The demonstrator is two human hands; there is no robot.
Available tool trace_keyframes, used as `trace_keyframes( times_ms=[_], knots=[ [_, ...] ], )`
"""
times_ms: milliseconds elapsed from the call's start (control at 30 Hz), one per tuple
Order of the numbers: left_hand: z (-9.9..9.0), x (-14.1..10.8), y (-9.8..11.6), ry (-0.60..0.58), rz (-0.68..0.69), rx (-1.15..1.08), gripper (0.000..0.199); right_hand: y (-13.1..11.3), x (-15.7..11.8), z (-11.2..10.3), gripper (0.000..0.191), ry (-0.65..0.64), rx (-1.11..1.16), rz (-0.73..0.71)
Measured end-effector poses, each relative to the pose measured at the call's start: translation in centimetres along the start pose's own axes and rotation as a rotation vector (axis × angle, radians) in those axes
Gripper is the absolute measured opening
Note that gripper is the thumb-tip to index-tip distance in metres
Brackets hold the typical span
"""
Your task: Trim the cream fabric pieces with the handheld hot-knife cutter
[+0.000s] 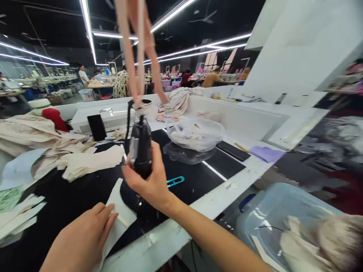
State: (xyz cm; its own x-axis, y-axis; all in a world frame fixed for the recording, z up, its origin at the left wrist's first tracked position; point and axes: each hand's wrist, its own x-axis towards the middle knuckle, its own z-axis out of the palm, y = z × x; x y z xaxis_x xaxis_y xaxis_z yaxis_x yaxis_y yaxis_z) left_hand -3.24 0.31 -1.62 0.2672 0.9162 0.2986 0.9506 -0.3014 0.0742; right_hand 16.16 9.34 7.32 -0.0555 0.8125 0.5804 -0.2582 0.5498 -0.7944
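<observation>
In the head view, the tool (142, 147) is upright, black and bulky, with a silvery patch on its side and a dark loop beside its top. It hangs from pink straps (138, 56) that come down from above, over the near part of the table (159, 241). The right hand (151, 183) grips its lower body, thumb on one side and fingers curled round the other.

The left hand (85, 234) lies on the cloth (120, 211), a pale, flat piece with a curved edge, near the table's front. Its fingers are close together, thumb just beside the index finger; whether they pinch the cloth, I cannot tell.

The table's white front edge runs diagonally up to the right, below the right forearm. Dark surface shows between the tool and that edge, with the teal clip (176, 181) just right of the right hand. Pale pieces (93, 162) and the phone (96, 127) bound the left side; the plastic bag (198, 134), the black bar (234, 151) and the purple sheet (266, 153) lie to the right. The tub (283, 211) stands beyond the front edge.
</observation>
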Motion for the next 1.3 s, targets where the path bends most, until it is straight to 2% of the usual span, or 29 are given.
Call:
trace_keyframes(
  times_ms=[100, 200, 333, 467, 733, 1000, 1300],
  knots=[
    [-2.6, 0.9, 1.8, 0.097, 0.144, 0.105, 0.042, -0.5, -0.3, -1.0, 0.043, 0.038, 0.058, 0.044],
    [-3.7, 1.5, 3.0, 0.132, 0.269, 0.051, 0.036, -0.7, -0.8, -1.5, 0.04, 0.016, 0.123, 0.045],
    [-3.3, 1.8, 4.0, 0.103, 0.425, -0.122, 0.027, -1.1, -1.6, -1.4, 0.039, -0.003, 0.182, 0.047],
    [-2.2, 2.0, 4.4, 0.076, 0.543, -0.158, 0.026, -1.2, -2.1, -1.0, 0.039, -0.026, 0.228, 0.057],
    [-1.0, 2.1, 3.1, 0.021, 0.552, -0.098, 0.028, -0.7, -2.5, -0.7, 0.045, -0.015, 0.221, 0.073],
    [-0.5, 1.7, 2.7, 0.008, 0.519, -0.131, 0.035, -0.5, -2.7, -0.8, 0.042, 0.002, 0.157, 0.052],
    [-1.2, 1.6, 2.6, -0.02, 0.426, -0.236, 0.029, -0.5, -2.8, -1.1, 0.037, -0.028, 0.2, 0.034]
  ],
)
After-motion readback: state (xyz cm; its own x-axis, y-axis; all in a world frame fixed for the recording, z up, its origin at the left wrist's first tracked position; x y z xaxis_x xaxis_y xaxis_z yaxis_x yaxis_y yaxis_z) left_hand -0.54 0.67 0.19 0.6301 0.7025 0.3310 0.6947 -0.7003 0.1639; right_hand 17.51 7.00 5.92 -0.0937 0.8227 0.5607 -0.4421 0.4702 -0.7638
